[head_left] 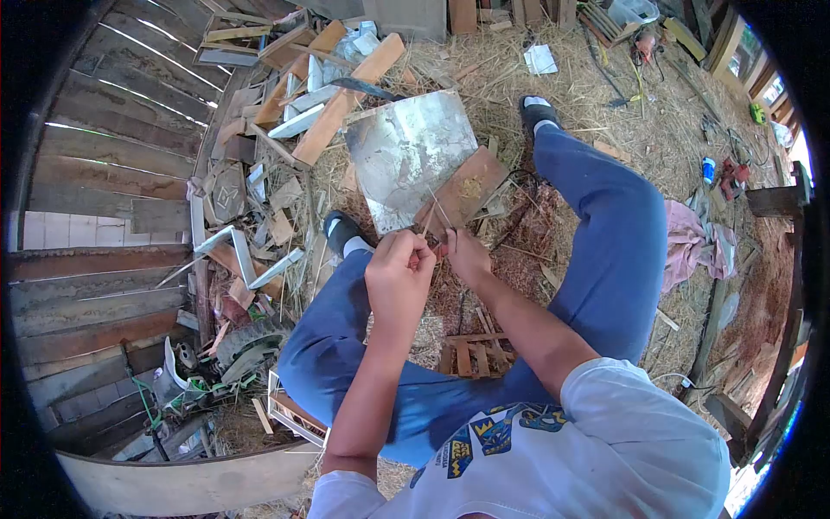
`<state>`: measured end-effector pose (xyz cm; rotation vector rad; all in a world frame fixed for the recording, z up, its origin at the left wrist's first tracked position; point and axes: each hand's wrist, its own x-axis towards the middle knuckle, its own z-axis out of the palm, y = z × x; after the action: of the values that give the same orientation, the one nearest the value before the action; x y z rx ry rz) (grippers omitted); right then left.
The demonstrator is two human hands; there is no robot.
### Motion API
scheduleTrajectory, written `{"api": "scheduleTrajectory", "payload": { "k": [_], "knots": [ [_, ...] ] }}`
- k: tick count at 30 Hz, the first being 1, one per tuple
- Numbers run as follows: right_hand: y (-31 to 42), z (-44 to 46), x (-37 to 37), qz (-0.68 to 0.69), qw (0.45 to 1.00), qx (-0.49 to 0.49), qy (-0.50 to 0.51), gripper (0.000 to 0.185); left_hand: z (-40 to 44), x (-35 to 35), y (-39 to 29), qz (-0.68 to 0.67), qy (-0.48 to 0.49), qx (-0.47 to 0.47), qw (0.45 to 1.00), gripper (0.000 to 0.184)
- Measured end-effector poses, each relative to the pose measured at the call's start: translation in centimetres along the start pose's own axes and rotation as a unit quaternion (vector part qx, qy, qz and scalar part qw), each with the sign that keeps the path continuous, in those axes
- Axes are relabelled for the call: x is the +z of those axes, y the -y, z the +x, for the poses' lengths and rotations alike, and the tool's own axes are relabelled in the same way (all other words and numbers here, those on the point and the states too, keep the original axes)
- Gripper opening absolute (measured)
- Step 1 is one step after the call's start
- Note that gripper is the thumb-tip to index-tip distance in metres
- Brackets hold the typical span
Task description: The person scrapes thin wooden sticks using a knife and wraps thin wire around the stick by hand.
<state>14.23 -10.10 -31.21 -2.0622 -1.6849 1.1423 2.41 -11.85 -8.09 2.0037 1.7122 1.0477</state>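
Note:
My left hand (399, 268) is closed, its fingers pinched on a thin wooden stick (427, 223) that points up and away from me. Beside it, my right hand (468, 258) is wrapped round a red-handled tool (442, 251); its working end is too small to make out, though a thin light line runs up from near the hands. Just beyond them a brown wooden board (474, 183) lies tilted, with shavings on it. It overlaps a larger, scuffed whitish panel (406, 147) on the ground between my feet.
Planks and scrap wood (354, 97) are piled at the upper left. A white angled frame (244, 259) lies left of my leg. A pink cloth (687, 242) is at the right, near a blue can (708, 170) and a red power tool (735, 177). Straw covers the ground.

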Motion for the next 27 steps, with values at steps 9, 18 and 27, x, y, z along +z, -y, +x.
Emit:
{"api": "scheduleTrajectory", "payload": {
  "k": [9,18,27],
  "knots": [
    [-0.2,0.8,0.6,-0.023,1.0,0.005,-0.014,0.053,0.2,0.2,-0.1,-0.03,0.008,-0.043,0.999,0.016],
    [-0.3,0.8,0.5,-0.036,0.999,0.039,-0.002,0.054,0.4,-0.2,-0.3,-0.015,0.002,-0.063,0.998,0.014],
    [-0.5,0.5,1.1,0.007,0.999,-0.03,-0.037,0.052,-0.1,0.7,1.4,-0.012,-0.045,-0.044,0.998,0.015]
  ]
}}
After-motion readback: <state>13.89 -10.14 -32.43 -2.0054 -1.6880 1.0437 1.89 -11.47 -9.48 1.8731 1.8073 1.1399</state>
